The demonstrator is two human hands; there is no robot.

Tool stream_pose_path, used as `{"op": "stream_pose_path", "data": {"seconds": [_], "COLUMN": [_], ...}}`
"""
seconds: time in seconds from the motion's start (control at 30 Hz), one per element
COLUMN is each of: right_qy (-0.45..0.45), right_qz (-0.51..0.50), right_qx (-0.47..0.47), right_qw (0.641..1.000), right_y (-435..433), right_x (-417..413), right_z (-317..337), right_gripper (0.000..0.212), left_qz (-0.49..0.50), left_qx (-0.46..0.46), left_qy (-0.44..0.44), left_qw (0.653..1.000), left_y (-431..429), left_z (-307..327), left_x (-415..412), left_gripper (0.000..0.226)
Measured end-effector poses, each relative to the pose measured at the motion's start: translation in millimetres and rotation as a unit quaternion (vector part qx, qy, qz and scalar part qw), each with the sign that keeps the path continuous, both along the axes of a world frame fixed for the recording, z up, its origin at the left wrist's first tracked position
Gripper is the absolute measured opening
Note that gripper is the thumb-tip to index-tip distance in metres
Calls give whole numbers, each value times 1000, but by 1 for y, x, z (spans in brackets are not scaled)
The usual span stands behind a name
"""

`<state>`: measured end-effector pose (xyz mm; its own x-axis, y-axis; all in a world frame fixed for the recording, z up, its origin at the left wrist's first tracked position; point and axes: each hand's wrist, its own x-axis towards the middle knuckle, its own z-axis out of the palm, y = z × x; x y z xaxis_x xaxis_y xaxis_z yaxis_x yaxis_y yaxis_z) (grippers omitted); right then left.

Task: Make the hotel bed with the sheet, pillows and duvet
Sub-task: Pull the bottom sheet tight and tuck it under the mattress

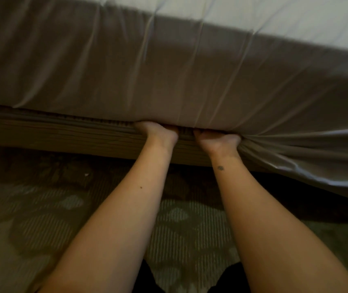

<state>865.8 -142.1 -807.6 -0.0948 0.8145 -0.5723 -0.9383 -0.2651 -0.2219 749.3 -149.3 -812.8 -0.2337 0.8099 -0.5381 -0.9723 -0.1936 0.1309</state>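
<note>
Arms outstretched, left hand [158,132] and right hand [217,139] close together — fingers hidden.

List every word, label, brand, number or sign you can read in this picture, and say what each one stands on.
None: no readable text anywhere in view.
The white sheet, the wooden bed base and the patterned carpet carry no writing.
The small dark mark on the right forearm is too blurred to read as a letter or sign.
</note>
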Motion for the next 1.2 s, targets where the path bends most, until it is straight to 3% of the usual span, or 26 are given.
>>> {"op": "stream_pose_path", "data": {"seconds": [0.1,0.23,0.47,0.63,0.77,1.0,1.2], "right_qy": [-73,-181,-327,-280,-259,-272,-189], "right_qz": [23,42,-2,-64,-104,-60,-32], "right_qx": [-33,-57,-99,-45,-30,-50,-44], "right_qw": [997,981,940,957,960,959,980], "right_y": [-9,-29,-46,-53,-47,-28,-6], "right_x": [2,9,45,70,87,140,182], "right_z": [8,21,52,55,40,37,38], "right_gripper": [62,51,46,60,61,51,54], "left_qz": [-6,-37,-163,-227,-209,-153,-94], "left_qx": [-25,-54,-18,13,-3,-95,-113], "left_qy": [35,-18,-86,-79,-70,26,89], "left_qw": [999,998,983,971,975,983,985], "left_y": [-13,-22,-37,-43,-43,-38,-35], "left_z": [11,19,21,19,24,40,47], "left_x": [18,42,83,91,108,148,185], "left_gripper": [61,59,54,52,49,40,37]}}
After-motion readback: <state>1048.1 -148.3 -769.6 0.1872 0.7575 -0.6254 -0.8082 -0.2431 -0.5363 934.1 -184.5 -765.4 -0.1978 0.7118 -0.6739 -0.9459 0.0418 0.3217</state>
